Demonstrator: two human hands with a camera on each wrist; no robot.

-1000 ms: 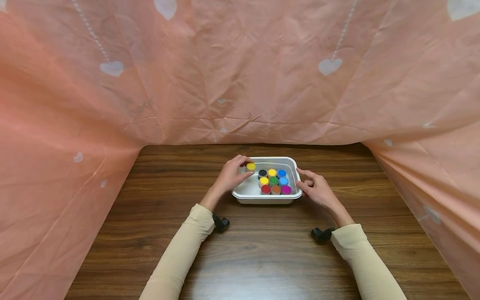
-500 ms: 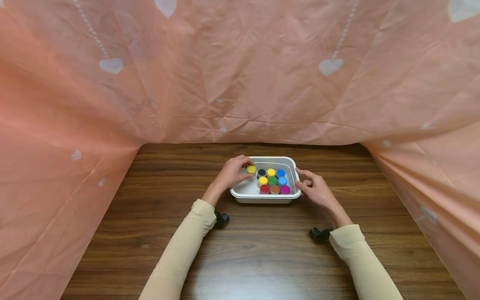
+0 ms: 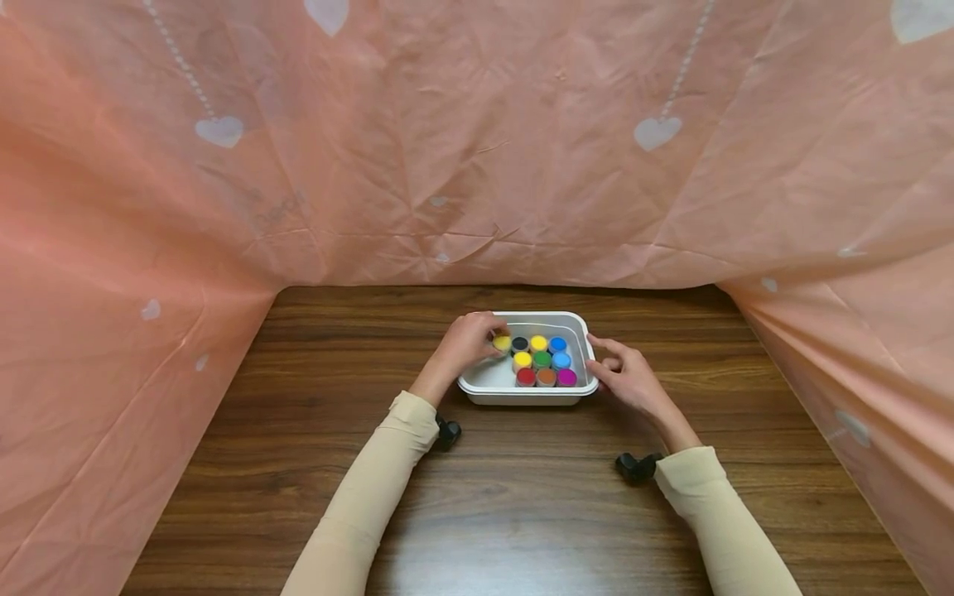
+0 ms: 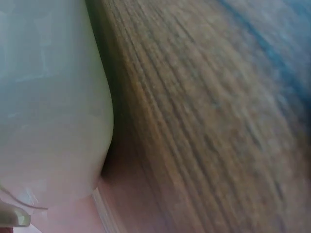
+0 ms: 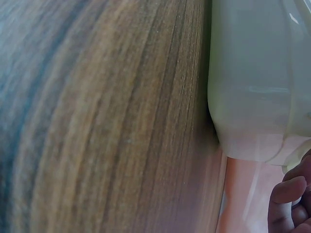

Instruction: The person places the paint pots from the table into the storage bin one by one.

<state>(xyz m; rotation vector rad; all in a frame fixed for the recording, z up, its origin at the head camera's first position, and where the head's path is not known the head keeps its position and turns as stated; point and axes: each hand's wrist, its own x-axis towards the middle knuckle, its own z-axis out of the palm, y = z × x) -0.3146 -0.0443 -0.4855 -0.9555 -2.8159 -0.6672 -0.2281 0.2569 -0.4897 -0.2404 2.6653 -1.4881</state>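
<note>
A white plastic tray (image 3: 495,393) holds several small paint pots with coloured tops, among them black (image 3: 519,344), green (image 3: 542,360), red (image 3: 525,377) and purple (image 3: 566,377) ones. Inside its left end, my left hand (image 3: 464,341) pinches a yellow paint pot (image 3: 502,343) between thumb and fingers, close beside the black pot. At the right end, my right hand (image 3: 629,377) holds the tray's rim with thumb and index finger. The right wrist view shows curled fingers (image 5: 289,194) by the tray wall (image 5: 252,87). In the left wrist view, only a fingertip (image 4: 14,216) shows past the tray.
The tray stands on a brown wood-grain table (image 3: 514,488). A pink curtain (image 3: 477,165) with white hearts hangs behind and at both sides. A black wrist camera (image 3: 447,434) sits at the left cuff, another camera (image 3: 637,468) at the right.
My left hand has brought the yellow pot down and slightly right, to the black pot's side. The right hand has stayed on the tray rim.
</note>
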